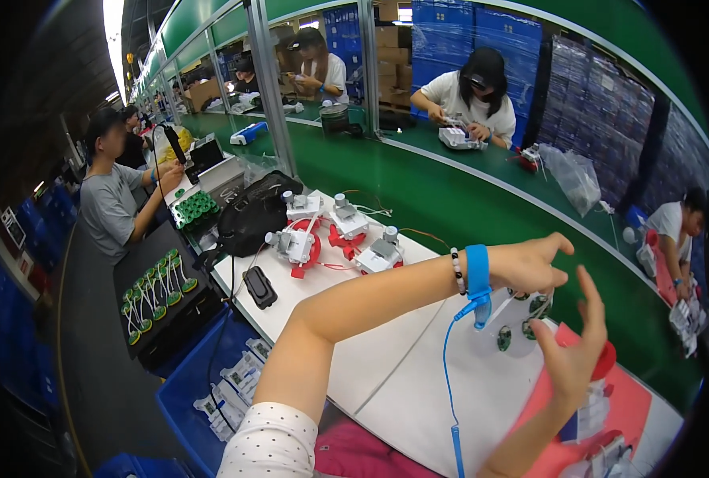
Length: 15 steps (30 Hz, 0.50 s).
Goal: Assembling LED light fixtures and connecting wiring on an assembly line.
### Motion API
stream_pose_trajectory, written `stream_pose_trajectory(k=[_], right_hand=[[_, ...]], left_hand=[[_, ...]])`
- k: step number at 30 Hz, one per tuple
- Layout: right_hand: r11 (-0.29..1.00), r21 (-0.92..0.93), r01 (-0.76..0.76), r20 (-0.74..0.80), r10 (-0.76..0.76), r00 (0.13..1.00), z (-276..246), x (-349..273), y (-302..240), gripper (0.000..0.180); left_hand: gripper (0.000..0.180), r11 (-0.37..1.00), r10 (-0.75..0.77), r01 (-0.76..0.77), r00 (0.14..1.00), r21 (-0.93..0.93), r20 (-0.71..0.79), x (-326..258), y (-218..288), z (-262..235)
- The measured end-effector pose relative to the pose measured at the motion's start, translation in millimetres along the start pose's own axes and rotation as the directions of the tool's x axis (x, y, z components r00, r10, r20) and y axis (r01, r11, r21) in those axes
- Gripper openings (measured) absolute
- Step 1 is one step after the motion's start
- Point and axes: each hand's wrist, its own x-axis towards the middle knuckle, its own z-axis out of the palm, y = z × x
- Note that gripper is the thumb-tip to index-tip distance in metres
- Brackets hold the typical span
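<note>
My left hand (534,267) reaches across the white table (402,350), fingers apart and holding nothing that I can see. A blue wrist strap (478,271) with a cord and a beaded bracelet (457,271) are on that wrist. Close by on the right, my right hand (573,350) is raised with thumb and fingers spread, also with nothing visible in it. Small green circuit boards (504,338) with wires lie below and between the hands, on or in something pale and translucent. Part of them is hidden by my hands.
Several white-and-grey assemblies with red parts (295,245) stand at the table's far left, near a black bag (259,211) and a small black case (260,287). A pink mat (534,406) lies right. A blue bin (183,398) holds white parts. People work along the green conveyor (418,187).
</note>
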Motion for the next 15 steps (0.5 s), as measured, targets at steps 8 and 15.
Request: stream_pose_trajectory(k=[8, 15], right_hand=[[0.969, 0.235, -0.08, 0.033, 0.075, 0.997, 35.7, 2.0, 24.5, 0.058], [0.904, 0.389, -0.178, 0.113, 0.145, 0.983, 37.3, 3.8, 54.6, 0.013]], left_hand=[[0.055, 0.998, -0.042, 0.047, 0.993, -0.039, 0.114, 9.7, 7.4, 12.7], [0.056, 0.997, -0.022, 0.014, 0.993, 0.074, 0.116, 19.1, 1.4, 18.1]])
